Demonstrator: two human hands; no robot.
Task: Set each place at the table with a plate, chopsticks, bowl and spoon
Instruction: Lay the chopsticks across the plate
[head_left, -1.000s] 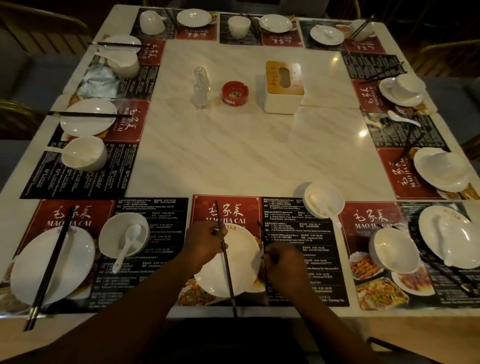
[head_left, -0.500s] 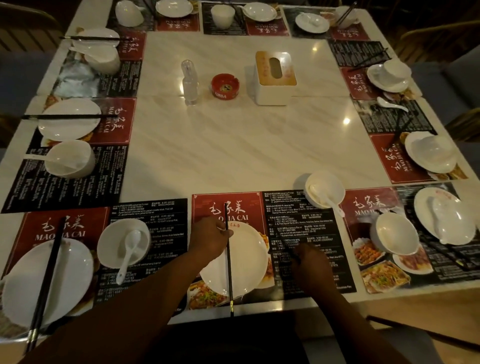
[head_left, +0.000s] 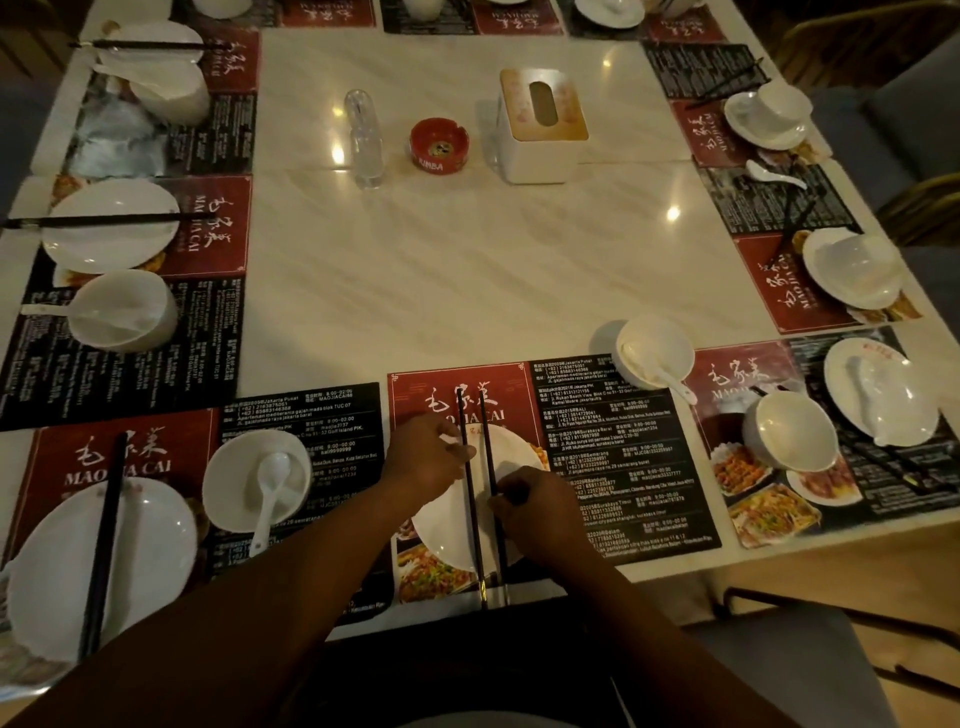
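A white plate (head_left: 447, 530) lies on the red and black placemat (head_left: 618, 457) at the near edge in front of me. Two black chopsticks (head_left: 470, 499) lie side by side across the plate, tips pointing away from me. My left hand (head_left: 428, 460) pinches the left stick at the plate's far rim. My right hand (head_left: 540, 506) pinches the right chopstick (head_left: 492, 467) near its middle. A white bowl with a spoon (head_left: 655, 356) stands beyond the mat's far right corner.
The left place has a plate with chopsticks (head_left: 98, 561) and a bowl with a spoon (head_left: 257, 483). On the right are a bowl (head_left: 789, 431), a plate with a spoon (head_left: 880, 397) and loose chopsticks (head_left: 883, 462). Bottle (head_left: 363, 137), red ashtray (head_left: 438, 144) and tissue box (head_left: 543, 124) stand mid-table.
My right hand has brought a second chopstick from the mat on the right onto the plate, beside the one under my left hand. My head has moved closer.
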